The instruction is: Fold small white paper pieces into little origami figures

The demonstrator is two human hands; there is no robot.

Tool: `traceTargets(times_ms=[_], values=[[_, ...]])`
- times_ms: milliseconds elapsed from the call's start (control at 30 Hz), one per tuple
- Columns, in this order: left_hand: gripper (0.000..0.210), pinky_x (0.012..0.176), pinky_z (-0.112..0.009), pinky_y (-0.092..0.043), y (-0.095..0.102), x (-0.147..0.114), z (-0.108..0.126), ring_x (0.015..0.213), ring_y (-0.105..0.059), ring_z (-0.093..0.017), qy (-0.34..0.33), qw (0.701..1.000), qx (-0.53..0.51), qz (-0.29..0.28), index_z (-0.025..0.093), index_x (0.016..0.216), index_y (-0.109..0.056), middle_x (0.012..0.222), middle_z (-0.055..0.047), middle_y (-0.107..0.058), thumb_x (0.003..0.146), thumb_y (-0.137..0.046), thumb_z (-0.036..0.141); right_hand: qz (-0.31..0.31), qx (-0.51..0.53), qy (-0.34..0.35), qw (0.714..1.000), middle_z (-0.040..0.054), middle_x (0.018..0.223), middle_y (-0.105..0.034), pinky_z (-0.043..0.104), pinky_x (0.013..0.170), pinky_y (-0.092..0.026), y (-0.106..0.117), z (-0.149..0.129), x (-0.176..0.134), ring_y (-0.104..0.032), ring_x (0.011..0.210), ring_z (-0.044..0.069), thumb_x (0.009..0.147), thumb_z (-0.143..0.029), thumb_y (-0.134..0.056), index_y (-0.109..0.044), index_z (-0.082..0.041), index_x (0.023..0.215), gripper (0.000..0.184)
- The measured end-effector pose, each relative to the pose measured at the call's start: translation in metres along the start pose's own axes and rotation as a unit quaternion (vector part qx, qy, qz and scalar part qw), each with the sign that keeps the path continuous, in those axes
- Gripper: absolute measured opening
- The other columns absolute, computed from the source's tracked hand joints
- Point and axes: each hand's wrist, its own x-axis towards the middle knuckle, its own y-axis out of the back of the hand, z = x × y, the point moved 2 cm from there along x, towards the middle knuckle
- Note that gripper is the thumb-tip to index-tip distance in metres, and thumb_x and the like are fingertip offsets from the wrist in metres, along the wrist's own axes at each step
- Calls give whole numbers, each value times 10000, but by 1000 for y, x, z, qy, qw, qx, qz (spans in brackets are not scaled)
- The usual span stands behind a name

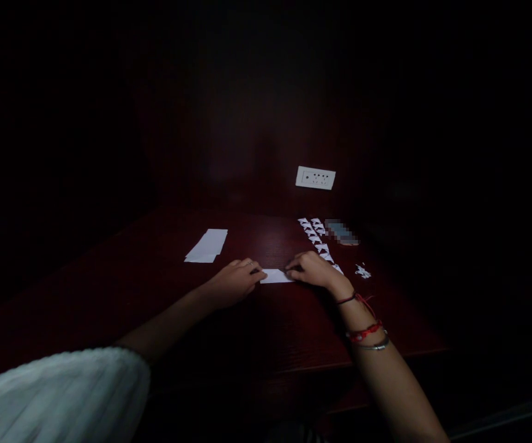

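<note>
A small white paper strip [275,276] lies flat on the dark red table between my hands. At its left end my left hand [236,284] is closed, fingertips gripping the edge. My right hand [313,269] has its fingers curled and pinched on the opposite end, where the corner looks slanted, perhaps folded. A few white sheets or strips of paper [207,246] lie in an overlapping pile to the left. Past my right hand, several small folded paper pieces [313,236] run in two rows, the nearest one partly hidden behind that hand.
Tiny paper scraps [362,271] sit in a heap at the right. Behind them is a blurred-out flat object, possibly a phone [341,232]. A white socket panel [316,178] is on the back wall. The dark red table [257,338] ends at a near edge before me.
</note>
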Motion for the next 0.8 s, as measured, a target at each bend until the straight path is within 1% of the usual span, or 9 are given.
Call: traceTargets(times_ms=[67, 167, 267, 367, 433, 500, 600, 700, 800], values=[[261, 753, -303, -308, 2, -1, 1, 899, -408, -187, 5, 1000, 18, 3, 212, 1024, -469, 984, -55, -468, 785, -370, 180, 2, 24, 5, 1000, 57, 870, -592, 196, 671, -357, -5, 3, 3, -526, 780, 125, 703, -367, -479, -577, -176, 939, 319], [246, 720, -297, -330, 3, -1, 2, 851, -430, -182, -5, 1000, 16, -4, 206, 1006, -486, 945, -61, -465, 805, -345, 211, 10, 31, -43, 999, 88, 859, -573, 204, 679, -363, -14, 7, 10, -515, 786, 137, 658, -398, -527, -588, -132, 894, 361], [244, 730, -277, -336, 3, -1, 3, 849, -441, -161, -32, 999, -27, -5, 216, 1002, -484, 967, -43, -457, 818, -324, 219, 41, 42, -96, 994, 86, 839, -559, 204, 674, -365, -20, 9, 15, -505, 768, 128, 644, -334, -561, -589, -120, 829, 284], [249, 791, -275, -316, 0, -1, 2, 933, -417, -159, -46, 996, -72, 3, 220, 1027, -461, 1055, -28, -437, 817, -327, 219, 48, 69, -108, 991, 57, 762, -567, 198, 671, -362, -23, 8, 19, -497, 754, 117, 657, -257, -554, -585, -129, 711, 143], [270, 826, -276, -298, -2, -2, 1, 981, -396, -158, -51, 994, -92, -1, 224, 1067, -429, 1094, -21, -429, 816, -331, 221, 43, 88, -116, 988, 46, 726, -572, 198, 663, -361, -24, 6, 20, -498, 741, 116, 659, -225, -547, -575, -132, 665, 98], [286, 840, -275, -289, -4, -3, 1, 990, -394, -152, -55, 993, -105, -9, 235, 1092, -408, 1109, -12, -427, 818, -326, 220, 43, 114, -138, 983, 40, 739, -578, 197, 636, -367, -23, 6, 19, -505, 706, 110, 644, -217, -558, -569, -136, 724, 115], [280, 833, -270, -293, -3, -2, 1, 974, -405, -148, -55, 992, -113, -12, 242, 1080, -416, 1102, -5, -432, 816, -328, 212, 43, 146, -176, 973, 39, 767, -583, 193, 598, -372, -24, 7, 18, -516, 664, 104, 622, -230, -577, -548, -143, 839, 236], [267, 821, -263, -298, -1, -1, 2, 955, -415, -144, -55, 991, -122, -7, 235, 1057, -427, 1078, -3, -443, 811, -331, 196, 43, 137, -176, 974, 38, 746, -584, 194, 603, -368, -24, 7, 19, -514, 668, 107, 618, -211, -575, -568, -146, 756, 153], [262, 803, -262, -306, 0, -1, 4, 927, -427, -142, -52, 991, -122, -11, 224, 1051, -421, 1044, -7, -459, 810, -328, 188, 61, 126, -166, 976, 39, 738, -580, 198, 614, -364, -23, 6, 21, -503, 672, 107, 600, -187, -584, -567, -141, 671, 87]])
